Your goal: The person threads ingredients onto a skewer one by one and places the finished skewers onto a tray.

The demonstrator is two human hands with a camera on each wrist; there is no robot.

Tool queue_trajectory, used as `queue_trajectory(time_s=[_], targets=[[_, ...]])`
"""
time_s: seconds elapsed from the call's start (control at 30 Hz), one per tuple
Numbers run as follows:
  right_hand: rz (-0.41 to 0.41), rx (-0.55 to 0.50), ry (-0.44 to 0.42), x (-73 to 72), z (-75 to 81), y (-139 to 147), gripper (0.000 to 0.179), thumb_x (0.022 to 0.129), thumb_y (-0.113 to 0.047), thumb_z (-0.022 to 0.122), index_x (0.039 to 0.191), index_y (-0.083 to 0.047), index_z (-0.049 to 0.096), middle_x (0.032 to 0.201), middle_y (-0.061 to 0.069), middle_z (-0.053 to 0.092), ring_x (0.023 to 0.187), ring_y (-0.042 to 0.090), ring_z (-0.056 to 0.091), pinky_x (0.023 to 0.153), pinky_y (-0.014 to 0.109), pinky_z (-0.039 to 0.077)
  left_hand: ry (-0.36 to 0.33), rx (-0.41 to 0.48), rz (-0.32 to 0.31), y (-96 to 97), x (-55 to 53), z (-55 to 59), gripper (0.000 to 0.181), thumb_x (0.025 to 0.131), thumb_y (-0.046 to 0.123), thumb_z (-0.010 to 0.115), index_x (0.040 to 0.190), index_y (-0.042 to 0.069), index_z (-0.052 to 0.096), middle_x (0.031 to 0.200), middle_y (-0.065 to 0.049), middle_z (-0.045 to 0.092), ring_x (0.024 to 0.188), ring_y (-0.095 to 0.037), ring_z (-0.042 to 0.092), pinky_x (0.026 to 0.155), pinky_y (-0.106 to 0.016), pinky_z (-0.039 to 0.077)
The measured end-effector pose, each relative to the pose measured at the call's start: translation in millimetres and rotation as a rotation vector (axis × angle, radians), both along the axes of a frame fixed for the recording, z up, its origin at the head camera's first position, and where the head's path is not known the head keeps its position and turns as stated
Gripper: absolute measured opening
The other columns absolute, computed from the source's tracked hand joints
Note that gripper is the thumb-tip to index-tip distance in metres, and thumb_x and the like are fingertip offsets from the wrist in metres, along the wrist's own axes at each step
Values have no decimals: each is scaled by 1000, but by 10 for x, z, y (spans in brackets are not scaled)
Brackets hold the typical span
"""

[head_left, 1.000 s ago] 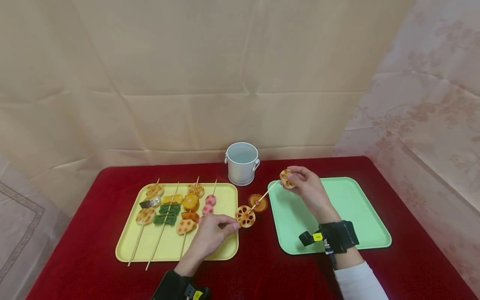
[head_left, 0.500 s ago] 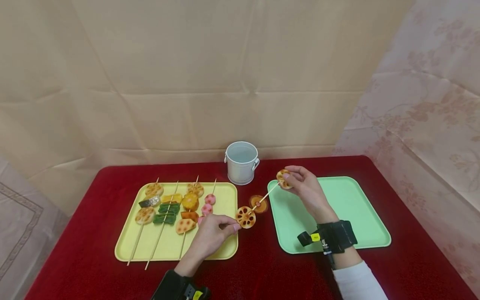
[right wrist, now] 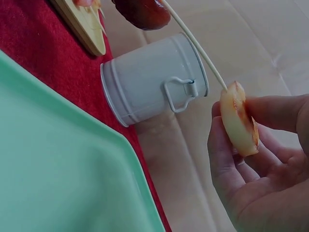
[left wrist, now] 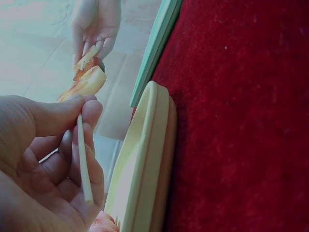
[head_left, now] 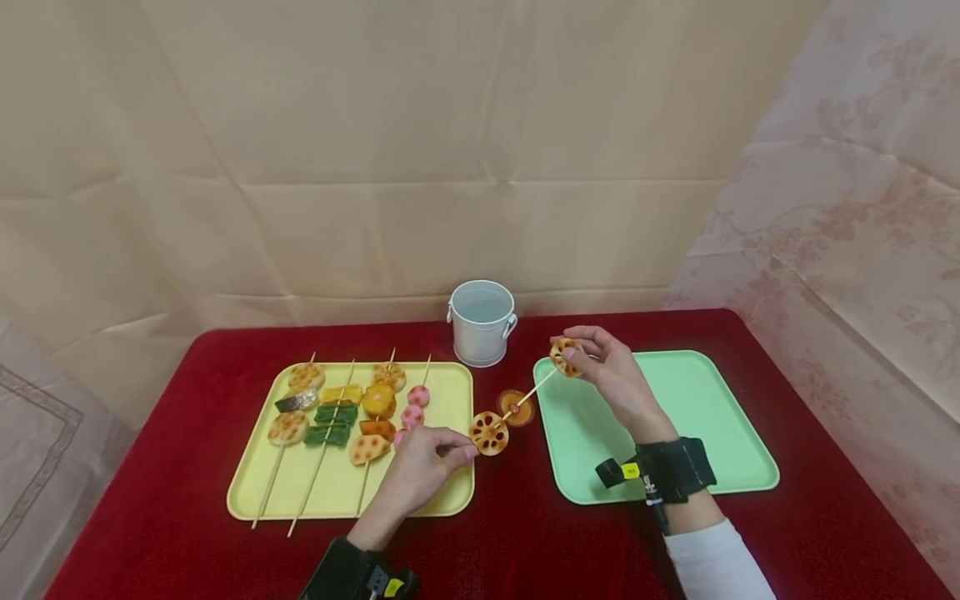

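My left hand pinches a skewer between thumb and fingers, and the stick's lower end pokes out past them in the left wrist view. Threaded on it are a lotus root slice close to those fingertips and a brown round piece just beyond. The stick slants up to the right, over the table. In my right hand, thumb and fingers hold another lotus root slice, browned on one face. The skewer's far end meets this slice at its edge in the right wrist view.
A yellow tray on the left bears several food skewers. The green tray lies under my right wrist. A white metal bucket stands at the back, between the trays, on the red cloth.
My right hand has shifted slightly left with its lotus root slice, bringing it onto the skewer's tip. The slice has turned more of its holed face to view. My left hand stays nearly still.
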State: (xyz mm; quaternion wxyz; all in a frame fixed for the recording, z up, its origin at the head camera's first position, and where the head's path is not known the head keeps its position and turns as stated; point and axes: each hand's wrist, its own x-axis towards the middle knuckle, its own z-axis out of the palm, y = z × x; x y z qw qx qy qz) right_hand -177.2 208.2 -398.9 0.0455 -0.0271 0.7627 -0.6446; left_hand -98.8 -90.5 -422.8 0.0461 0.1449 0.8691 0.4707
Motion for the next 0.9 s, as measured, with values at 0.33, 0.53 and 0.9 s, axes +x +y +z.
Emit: queue_trajectory(time_s=[0.33, 0.53, 0.9], targets=[[37, -51, -55, 8, -41, -107, 54, 102, -25, 69, 144, 2, 49, 129, 17, 67, 107, 19, 68, 91, 30, 56, 39, -18, 35, 11, 4, -15, 6, 93, 12, 77, 92, 10, 82, 93, -2, 78, 87, -18, 71, 75, -29, 54], [25, -231, -115, 27, -83, -213, 46, 103, -17, 66, 140, 6, 50, 119, 12, 67, 101, 17, 68, 89, 30, 57, 63, 8, 80, 9, 2, -39, 7, 94, 14, 76, 94, 11, 82, 85, 1, 77, 75, -11, 68, 67, -25, 51], [-22, -380, -228, 111, -93, -442, 35, 105, -19, 63, 131, 3, 53, 109, 5, 66, 90, 16, 72, 85, 33, 59, 118, 92, 206, 28, -26, -80, 7, 94, 12, 76, 94, 8, 81, 73, 3, 71, 63, -5, 59, 61, -24, 47]])
